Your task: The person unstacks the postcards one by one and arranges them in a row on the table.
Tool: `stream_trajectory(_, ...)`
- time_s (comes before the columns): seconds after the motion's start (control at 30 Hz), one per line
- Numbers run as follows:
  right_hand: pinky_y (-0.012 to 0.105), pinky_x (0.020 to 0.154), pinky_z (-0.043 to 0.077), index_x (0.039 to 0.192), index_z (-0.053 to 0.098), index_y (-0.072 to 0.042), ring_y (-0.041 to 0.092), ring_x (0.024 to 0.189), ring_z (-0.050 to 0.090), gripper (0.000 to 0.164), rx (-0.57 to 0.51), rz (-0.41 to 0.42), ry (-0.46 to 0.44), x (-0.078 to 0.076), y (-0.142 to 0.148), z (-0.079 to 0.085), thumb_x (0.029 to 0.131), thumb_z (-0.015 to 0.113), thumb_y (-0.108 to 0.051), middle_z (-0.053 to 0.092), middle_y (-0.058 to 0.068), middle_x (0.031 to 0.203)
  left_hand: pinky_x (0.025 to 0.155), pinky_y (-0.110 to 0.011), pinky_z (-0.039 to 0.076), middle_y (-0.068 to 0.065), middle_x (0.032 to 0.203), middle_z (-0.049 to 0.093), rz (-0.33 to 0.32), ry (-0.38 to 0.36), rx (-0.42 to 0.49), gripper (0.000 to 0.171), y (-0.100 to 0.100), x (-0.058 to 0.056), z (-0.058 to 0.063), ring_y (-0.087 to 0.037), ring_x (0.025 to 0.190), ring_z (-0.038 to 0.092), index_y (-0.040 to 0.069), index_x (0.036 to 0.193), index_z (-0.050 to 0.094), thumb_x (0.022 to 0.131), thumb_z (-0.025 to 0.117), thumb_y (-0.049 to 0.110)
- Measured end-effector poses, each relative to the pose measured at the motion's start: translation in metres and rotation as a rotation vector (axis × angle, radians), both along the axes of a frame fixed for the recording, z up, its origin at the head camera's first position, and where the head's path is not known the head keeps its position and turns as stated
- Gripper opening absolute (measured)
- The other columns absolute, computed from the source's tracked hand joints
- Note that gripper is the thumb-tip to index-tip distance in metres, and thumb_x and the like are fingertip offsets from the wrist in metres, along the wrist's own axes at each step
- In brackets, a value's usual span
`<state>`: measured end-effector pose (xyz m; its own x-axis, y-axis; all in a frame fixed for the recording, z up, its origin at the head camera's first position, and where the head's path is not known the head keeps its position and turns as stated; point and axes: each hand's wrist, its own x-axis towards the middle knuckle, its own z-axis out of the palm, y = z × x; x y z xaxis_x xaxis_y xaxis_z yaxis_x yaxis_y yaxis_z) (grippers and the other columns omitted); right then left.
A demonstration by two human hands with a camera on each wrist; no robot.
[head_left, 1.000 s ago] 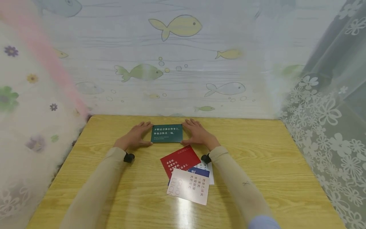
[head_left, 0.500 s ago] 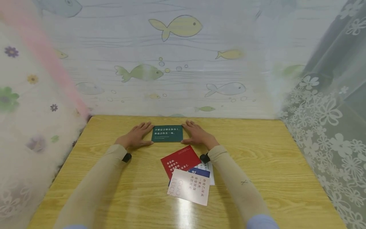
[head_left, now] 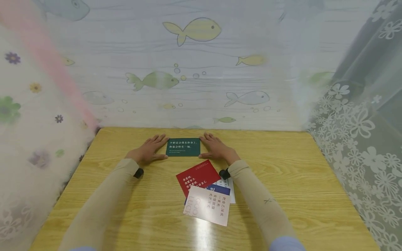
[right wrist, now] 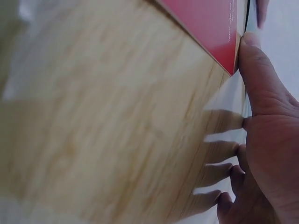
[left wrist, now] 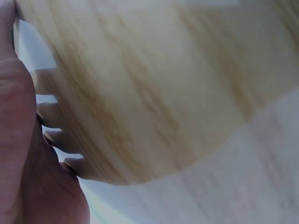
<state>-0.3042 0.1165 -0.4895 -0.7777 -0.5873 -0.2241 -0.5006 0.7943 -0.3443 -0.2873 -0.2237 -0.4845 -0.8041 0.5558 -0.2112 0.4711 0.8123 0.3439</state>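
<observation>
A dark green card (head_left: 183, 147) with white Chinese characters lies flat near the table's far edge. At its left end rests my left hand (head_left: 147, 150), fingers straight and thumb spread toward the card's near corner. My right hand (head_left: 218, 149) mirrors it at the right end, fingertips by the far corner and thumb by the near one. Fingers and thumbs seem to touch the card's ends. In the right wrist view, the right thumb (right wrist: 261, 74) appears beyond a red card's corner (right wrist: 219, 42). The left wrist view catches only part of the left hand (left wrist: 46, 177) above wood grain.
Nearer me, a fanned pile holds the red card, a pink card (head_left: 205, 205), a blue card (head_left: 224, 189) and a white card (head_left: 231, 196), partly overlapping. The wooden table (head_left: 282, 167) meets a fish-print curtain (head_left: 201, 87) behind. A lace curtain (head_left: 358, 139) hangs right.
The left forearm has shifted slightly left. The green card's near edge looks thinner, lying flatter than a second ago. Both hands and the pile are almost unmoved.
</observation>
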Motion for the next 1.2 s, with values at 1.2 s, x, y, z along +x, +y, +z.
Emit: stream_trajectory(1.2, 0.052, 0.129, 0.011, 0.162, 0.022, -0.003, 0.038, 0.157, 0.009, 0.084, -0.116, -0.035, 0.038, 0.016, 0.005, 0.004, 0.100, 0.062, -0.044, 0.016, 0.020, 0.169, 0.125, -0.064, 0.007, -0.021, 0.169, 0.016, 0.031, 0.087, 0.089, 0.088, -0.001, 0.008, -0.008, -0.046, 0.155, 0.010, 0.006, 0.162, 0.022, 0.098, 0.063, 0.049)
